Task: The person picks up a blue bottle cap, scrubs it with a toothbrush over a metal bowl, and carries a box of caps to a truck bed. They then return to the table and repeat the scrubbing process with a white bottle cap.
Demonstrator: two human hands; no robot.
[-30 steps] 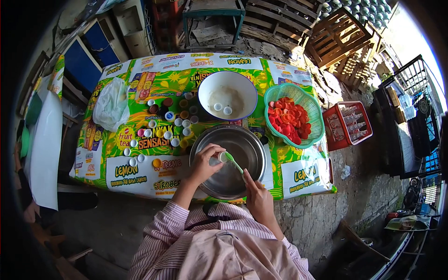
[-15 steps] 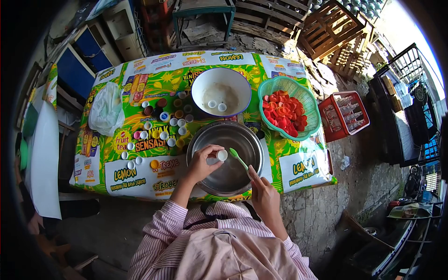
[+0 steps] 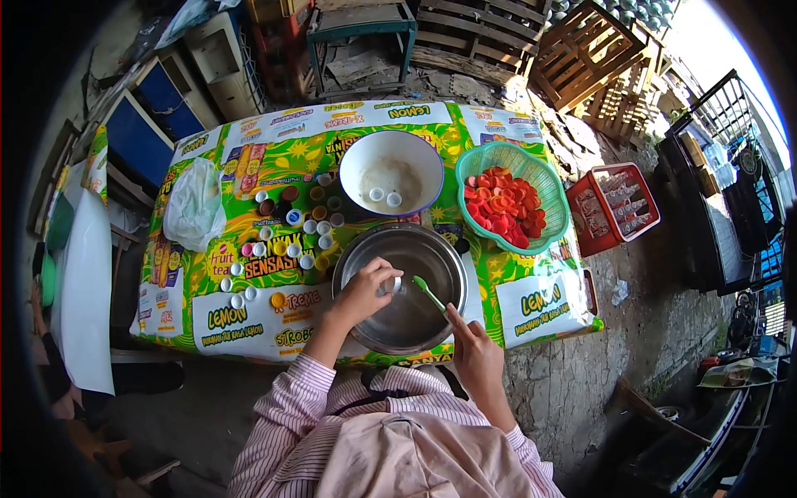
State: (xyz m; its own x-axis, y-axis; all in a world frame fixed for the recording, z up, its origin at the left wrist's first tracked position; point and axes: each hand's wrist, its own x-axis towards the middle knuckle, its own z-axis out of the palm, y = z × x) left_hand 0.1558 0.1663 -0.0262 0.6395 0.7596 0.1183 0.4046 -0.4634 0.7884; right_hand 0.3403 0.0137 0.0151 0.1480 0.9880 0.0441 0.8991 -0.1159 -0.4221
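Over the left part of a steel basin, my left hand pinches a small white cap, which is now turned partly on its side. My right hand, at the basin's right front edge, grips a green toothbrush whose head points toward the cap without touching it. Behind the basin stands a white enamel bowl with a blue rim, holding two white caps in cloudy liquid. Several loose caps in white, brown, yellow and pink lie left of the bowls.
A green basket of red caps sits right of the bowl. A plastic bag lies on the left of the patterned table cover. Beyond the table's right edge is a red crate; wooden pallets stand behind.
My left hand has tilted the white cap, so its round opening no longer faces up. The toothbrush and my right hand have shifted slightly to the right and down.
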